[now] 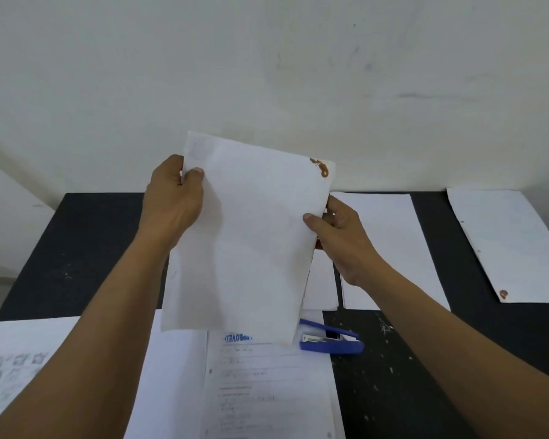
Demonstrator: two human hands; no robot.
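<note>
I hold a stack of white paper sheets (251,236) upright above the black table (76,248), its blank side toward me. A brown stain marks its top right corner. My left hand (171,201) grips the stack's upper left edge, thumb in front and fingers behind. My right hand (339,236) grips the right edge lower down, thumb on the front. The stack's bottom edge hangs just above a printed sheet (260,384) lying on the table.
A blue stapler (330,342) lies on the table beside the stack's lower right corner. Blank white sheets (390,248) lie behind my right hand, another stained sheet (514,245) at far right. Printed papers (10,369) cover the near left. A white wall stands behind.
</note>
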